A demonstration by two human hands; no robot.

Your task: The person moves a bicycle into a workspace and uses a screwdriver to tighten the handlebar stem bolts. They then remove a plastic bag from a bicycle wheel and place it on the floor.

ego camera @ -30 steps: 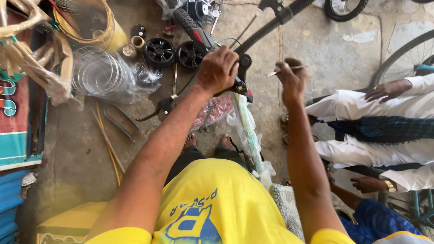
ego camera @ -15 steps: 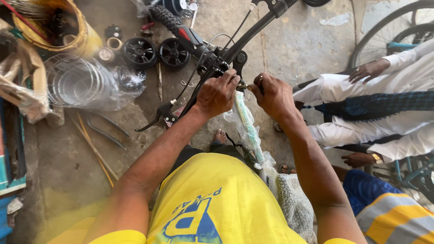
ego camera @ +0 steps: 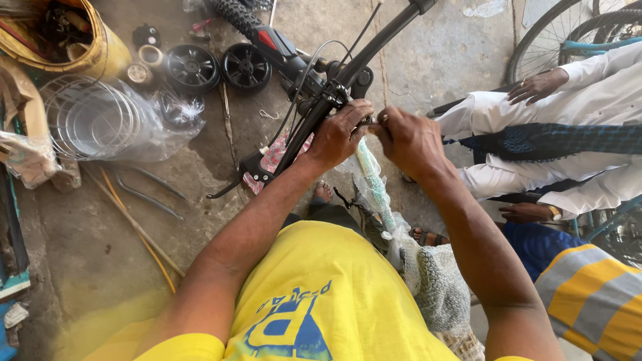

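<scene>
While both hands meet at the middle of the scene, the black bicycle handlebar (ego camera: pixel 348 73) is gripped by the left hand (ego camera: pixel 341 134), whose fingers are curled shut around the bar just beside its stem clamp. The right hand (ego camera: pixel 408 137) is closed as well, its fingertips (ego camera: pixel 380 120) pinched on a small metal part at the clamp; what that part is cannot be told. The two hands are touching or nearly so. Below them, a frame tube wrapped in clear plastic (ego camera: pixel 374 184) is seen running toward the near side. At the far left, two small black wheels (ego camera: pixel 217 67) lie on the concrete floor (ego camera: pixel 200 174), next to a bag of wire rings (ego camera: pixel 100 120). At the right, a seated person in white clothes (ego camera: pixel 535 120) is seen.
</scene>
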